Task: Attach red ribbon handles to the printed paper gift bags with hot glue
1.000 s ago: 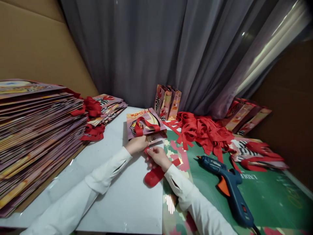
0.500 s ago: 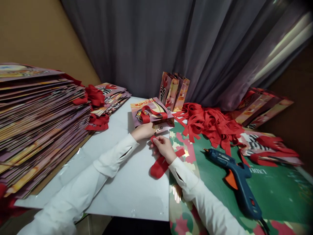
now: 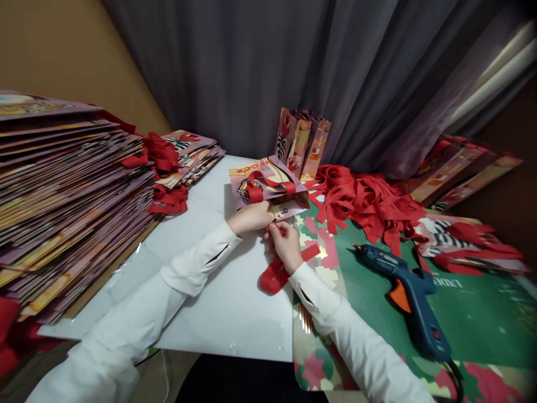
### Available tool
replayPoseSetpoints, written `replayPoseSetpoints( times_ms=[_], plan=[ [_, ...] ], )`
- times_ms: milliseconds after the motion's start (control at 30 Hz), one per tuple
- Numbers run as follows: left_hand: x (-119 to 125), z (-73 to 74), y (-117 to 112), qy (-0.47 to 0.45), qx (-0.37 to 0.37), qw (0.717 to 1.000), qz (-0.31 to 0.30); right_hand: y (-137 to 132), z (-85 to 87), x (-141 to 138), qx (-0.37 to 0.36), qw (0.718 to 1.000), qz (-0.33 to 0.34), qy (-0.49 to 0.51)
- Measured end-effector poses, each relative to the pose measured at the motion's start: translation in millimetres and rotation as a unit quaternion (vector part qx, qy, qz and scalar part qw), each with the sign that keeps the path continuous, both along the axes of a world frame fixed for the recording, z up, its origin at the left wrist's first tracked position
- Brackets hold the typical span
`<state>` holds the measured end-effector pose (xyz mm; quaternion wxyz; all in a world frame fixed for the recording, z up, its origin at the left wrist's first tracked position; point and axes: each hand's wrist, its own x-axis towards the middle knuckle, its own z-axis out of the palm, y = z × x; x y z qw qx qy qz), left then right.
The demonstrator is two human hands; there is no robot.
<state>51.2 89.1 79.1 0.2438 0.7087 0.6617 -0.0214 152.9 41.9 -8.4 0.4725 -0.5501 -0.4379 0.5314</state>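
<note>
Mid-frame, a purple-and-yellow printed paper bag (image 3: 269,194) lay just beyond the left hand (image 3: 253,218) and right hand (image 3: 286,243), its near edge slanting up rightward. The left, nearer, touched that edge, grip hidden; the right pinched a looped red fabric ribbon (image 3: 273,276).

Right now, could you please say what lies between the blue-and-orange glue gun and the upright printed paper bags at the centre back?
The head view shows a heap of red ribbon strips and printed green mat between the glue gun and bags.
</note>
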Motion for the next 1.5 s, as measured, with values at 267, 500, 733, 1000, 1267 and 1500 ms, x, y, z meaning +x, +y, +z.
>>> replayPoseSetpoints(
  times_ms=[267, 500, 733, 1000, 1267, 1500],
  plan=[
    [3, 3.6, -6, -0.023, -0.006, 1.0, -0.004, -3, -7.2, -3, 0.051, 0.997, -0.051, 0.03],
    [2, 2.7, -5, -0.046, -0.003, 0.999, 0.004, -5, -2.2, -2, 0.055, 0.996, -0.03, 0.067],
    [6, -7.1, -7, -0.102, -0.043, 0.994, -0.014, -11, 1.4, -4, 0.044, 0.996, -0.051, -0.058],
    [4, -7.3, 1, -0.095, -0.011, 0.995, -0.001, -5, -0.7, 7, 0.08, 0.995, 0.053, -0.008],
    [4, -13.7, -2, -0.115, -0.013, 0.993, -0.018, -2, -1.7, 10, 0.034, 0.999, 0.029, 0.03],
    [4, -9.1, -2, -0.09, -0.007, 0.996, -0.004, -1, 1.8, 8, 0.033, 0.997, 0.035, 0.065]
  ],
)
